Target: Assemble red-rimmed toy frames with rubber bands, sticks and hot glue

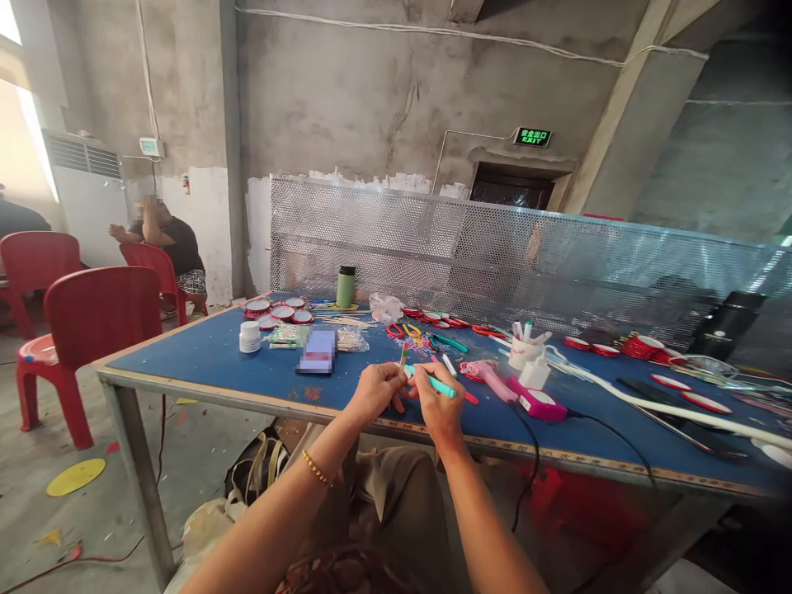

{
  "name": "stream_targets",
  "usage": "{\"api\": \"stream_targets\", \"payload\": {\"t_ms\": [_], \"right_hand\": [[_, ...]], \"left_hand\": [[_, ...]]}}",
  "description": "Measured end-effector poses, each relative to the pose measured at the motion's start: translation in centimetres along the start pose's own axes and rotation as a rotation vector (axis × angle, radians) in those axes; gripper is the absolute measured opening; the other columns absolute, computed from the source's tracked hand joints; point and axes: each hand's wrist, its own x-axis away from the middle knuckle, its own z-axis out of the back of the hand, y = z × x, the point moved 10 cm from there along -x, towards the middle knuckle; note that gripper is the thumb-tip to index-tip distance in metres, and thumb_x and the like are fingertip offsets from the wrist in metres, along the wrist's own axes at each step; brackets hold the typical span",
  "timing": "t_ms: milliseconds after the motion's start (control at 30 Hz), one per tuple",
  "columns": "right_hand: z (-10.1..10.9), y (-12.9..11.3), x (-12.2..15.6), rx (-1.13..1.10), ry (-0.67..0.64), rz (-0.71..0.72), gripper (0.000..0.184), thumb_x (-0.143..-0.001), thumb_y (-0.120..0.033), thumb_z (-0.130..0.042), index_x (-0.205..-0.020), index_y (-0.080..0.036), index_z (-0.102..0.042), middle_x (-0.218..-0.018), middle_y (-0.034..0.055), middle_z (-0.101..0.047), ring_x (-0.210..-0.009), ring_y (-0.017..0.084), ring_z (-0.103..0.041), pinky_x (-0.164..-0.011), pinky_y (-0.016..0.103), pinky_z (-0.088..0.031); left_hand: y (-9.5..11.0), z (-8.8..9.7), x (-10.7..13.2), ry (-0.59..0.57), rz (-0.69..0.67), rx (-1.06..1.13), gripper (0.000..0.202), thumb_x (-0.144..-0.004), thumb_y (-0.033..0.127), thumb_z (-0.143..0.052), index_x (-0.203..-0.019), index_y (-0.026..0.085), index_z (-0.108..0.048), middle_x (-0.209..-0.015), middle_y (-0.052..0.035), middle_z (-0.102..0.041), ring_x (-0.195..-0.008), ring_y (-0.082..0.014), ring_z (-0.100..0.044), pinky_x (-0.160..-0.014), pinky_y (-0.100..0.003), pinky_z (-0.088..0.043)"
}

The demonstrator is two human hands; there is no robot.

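Note:
Just above the front edge of the table, my left hand point(377, 392) is closed on a thin stick with red and green colouring near its top point(404, 356). Close beside it, my right hand point(442, 412) grips a turquoise marker pen point(441, 385) like a writing tool, its tip end pointing at the left hand. The fingertips of both hands nearly meet, and the exact contact between pen and stick is too small to make out. Behind the hands lies a pile of small colourful pieces point(424, 346). A white marker point(449, 365) rests beyond the right hand.
On the blue table point(204, 363) are a phone point(317, 351), a white jar point(249, 337), a green bottle point(346, 286), red-rimmed discs point(283, 313), a pink glue gun point(495, 381) with a cord, and a cup of markers point(525, 351). A perforated metal panel point(371, 239) stands behind. A person point(179, 247) sits left.

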Motion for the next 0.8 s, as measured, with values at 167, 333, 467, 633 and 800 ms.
{"api": "stream_targets", "payload": {"t_ms": [167,333,467,633,800], "right_hand": [[0.05,-0.14,0.0,0.02,0.001,0.006,0.016,-0.086,-0.028,-0.059,-0.072,-0.02,-0.061,-0.059,-0.0018,-0.065,-0.047,0.014,-0.061,-0.048,0.024,-0.049],[0.03,-0.02,-0.08,0.016,0.006,-0.007,0.016,-0.085,-0.028,-0.06,-0.071,-0.02,-0.061,-0.06,-0.0017,-0.066,-0.046,0.014,-0.061,-0.047,0.024,-0.049],[0.05,-0.09,-0.1,0.009,0.016,-0.006,0.017,-0.085,-0.03,-0.061,-0.07,-0.02,-0.06,-0.06,-0.0018,-0.065,-0.046,0.013,-0.061,-0.047,0.024,-0.049],[0.34,-0.18,-0.04,-0.01,0.043,-0.013,0.018,-0.085,-0.032,-0.062,-0.072,-0.02,-0.061,-0.059,-0.0018,-0.065,-0.045,0.014,-0.06,-0.047,0.024,-0.049],[0.21,-0.05,0.0,-0.013,0.023,-0.019,0.018,-0.084,-0.032,-0.062,-0.071,-0.02,-0.06,-0.059,-0.0021,-0.065,-0.046,0.014,-0.061,-0.048,0.024,-0.049]], "left_hand": [[-0.02,0.05,0.04,0.005,0.0,-0.004,0.022,-0.082,0.033,-0.052,-0.072,0.014,-0.058,-0.069,-0.0023,-0.068,-0.044,-0.0093,-0.062,-0.039,-0.015,-0.033],[-0.12,0.07,0.01,0.005,0.001,-0.009,0.022,-0.082,0.033,-0.053,-0.073,0.014,-0.06,-0.07,-0.0025,-0.069,-0.044,-0.0093,-0.062,-0.04,-0.015,-0.033],[-0.23,0.09,-0.04,0.009,0.003,-0.003,0.022,-0.082,0.034,-0.053,-0.074,0.014,-0.06,-0.07,-0.0026,-0.069,-0.044,-0.0092,-0.062,-0.039,-0.015,-0.033],[-0.18,0.07,0.01,0.014,0.012,0.003,0.023,-0.082,0.034,-0.053,-0.073,0.014,-0.06,-0.069,-0.0031,-0.069,-0.042,-0.0094,-0.061,-0.038,-0.015,-0.032],[-0.08,0.07,0.04,0.012,0.012,0.001,0.022,-0.081,0.033,-0.052,-0.073,0.014,-0.06,-0.07,-0.0035,-0.07,-0.043,-0.0092,-0.061,-0.039,-0.015,-0.033]]}}
